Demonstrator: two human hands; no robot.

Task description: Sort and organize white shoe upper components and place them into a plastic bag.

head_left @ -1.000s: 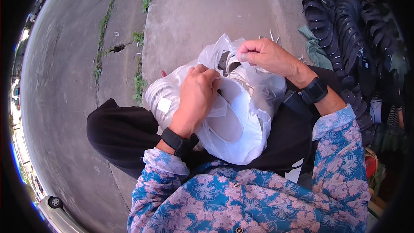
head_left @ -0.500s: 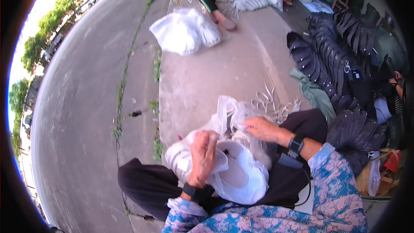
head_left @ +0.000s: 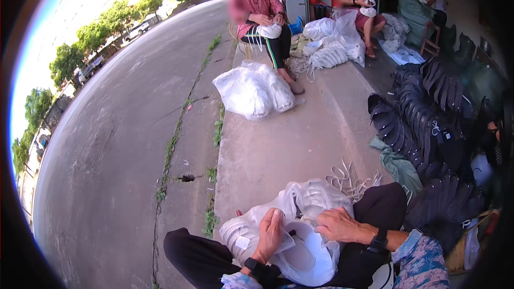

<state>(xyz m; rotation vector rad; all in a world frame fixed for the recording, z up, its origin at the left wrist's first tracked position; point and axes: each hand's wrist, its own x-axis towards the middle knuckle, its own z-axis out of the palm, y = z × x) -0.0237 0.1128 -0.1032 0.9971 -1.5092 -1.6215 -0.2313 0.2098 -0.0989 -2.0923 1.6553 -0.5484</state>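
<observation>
Fingers [head_left: 276,219] of left hand [head_left: 269,234] curl tight over the top of a white shoe part [head_left: 300,254], pinching its edge w/ clear plastic bag [head_left: 257,222] bunched under the palm. Right hand [head_left: 338,226] lies flat-ish on the same white piece from the other side, fingers bent & closed on the plastic/upper edge; can't tell exactly what the fingertips nip. White piece sits in the person's lap on black trousers [head_left: 203,257], inside the open bag, at btm centre of view. Black watches on both wrists, blue floral sleeve [head_left: 423,262] at right. Just beyond the bag, loose white straps [head_left: 348,179] lie on the concrete step [head_left: 278,150]. To the right, rows of black soles [head_left: 423,123] stacked on edge. Further up the step, a full white bag [head_left: 254,91], then a seated person in pink top [head_left: 259,5] w/ a white piece in their hands; another seated person behind, more white bags around. Road [head_left: 118,144] on left, well apart.
</observation>
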